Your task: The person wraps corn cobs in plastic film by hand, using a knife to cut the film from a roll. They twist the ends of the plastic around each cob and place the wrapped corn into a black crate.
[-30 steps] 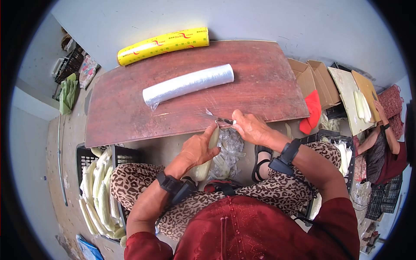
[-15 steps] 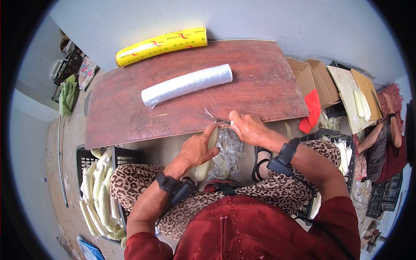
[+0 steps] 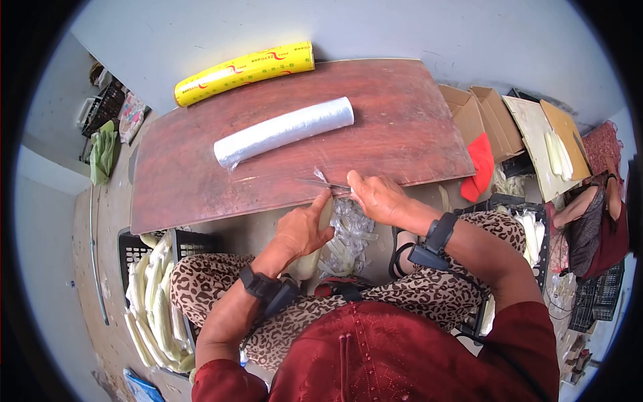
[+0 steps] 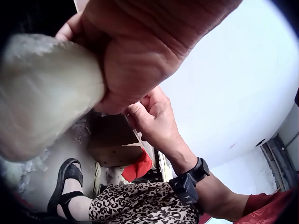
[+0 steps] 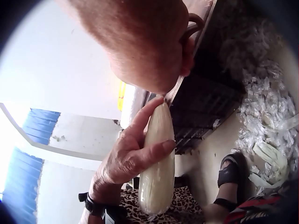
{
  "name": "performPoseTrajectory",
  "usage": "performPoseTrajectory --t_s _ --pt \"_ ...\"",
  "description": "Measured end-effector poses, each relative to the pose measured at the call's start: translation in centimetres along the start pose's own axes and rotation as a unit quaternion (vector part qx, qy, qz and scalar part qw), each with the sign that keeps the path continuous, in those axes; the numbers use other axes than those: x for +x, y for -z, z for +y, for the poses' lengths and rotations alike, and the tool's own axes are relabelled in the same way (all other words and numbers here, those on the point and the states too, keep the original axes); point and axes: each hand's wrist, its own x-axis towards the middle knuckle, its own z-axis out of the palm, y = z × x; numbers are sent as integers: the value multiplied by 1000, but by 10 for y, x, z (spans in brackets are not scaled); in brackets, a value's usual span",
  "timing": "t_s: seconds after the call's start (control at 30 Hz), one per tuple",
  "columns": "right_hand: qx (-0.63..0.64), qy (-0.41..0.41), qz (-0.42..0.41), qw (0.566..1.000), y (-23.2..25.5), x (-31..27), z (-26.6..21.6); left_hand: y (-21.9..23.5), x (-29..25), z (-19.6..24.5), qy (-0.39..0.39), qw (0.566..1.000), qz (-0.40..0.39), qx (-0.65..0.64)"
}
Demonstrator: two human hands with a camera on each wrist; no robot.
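Observation:
My left hand [image 3: 303, 231] holds an ear of corn [image 5: 156, 163] in its pale husk, thumb across one side. The ear's rounded end fills the left of the left wrist view, with shiny film on it. In my right hand [image 3: 380, 199] is a pair of scissors [image 3: 315, 181], its thin blades lying across the ear's narrow tip at the table's near edge. A reddish-brown handle loop [image 5: 196, 23] shows beside that hand in the right wrist view. A scrap of clear film [image 3: 320, 175] stands up by the blades.
On the reddish table [image 3: 187, 181] lie a roll of clear film [image 3: 284, 132] and a yellow-wrapped roll [image 3: 244, 72]. Black crates with pale ears [image 3: 157, 295] flank my legs. Film scraps [image 3: 348, 234] cover the floor below. Another person [image 3: 596, 221] sits at right beside a board [image 3: 536, 147].
Both hands, with the ear and scissors, have shifted slightly left in the head view, as has the whole scene. The other person's hand has drawn back from the board at right.

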Motion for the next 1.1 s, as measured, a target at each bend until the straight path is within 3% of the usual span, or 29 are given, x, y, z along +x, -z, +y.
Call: performPoseTrajectory --t_s 0.13,0.33,0.6,1.1 --pt "-5 -20 -38 999 6 -6 0 1 -1 -1 3 1000 -6 7" --pt "28 -15 -4 999 9 -25 10 5 -6 2 18 999 -25 26" --pt "2 -28 -20 999 13 -34 10 3 -8 3 13 999 -24 41" --pt "-19 -12 -37 999 -11 9 -19 -5 -9 4 1 999 -17 45"
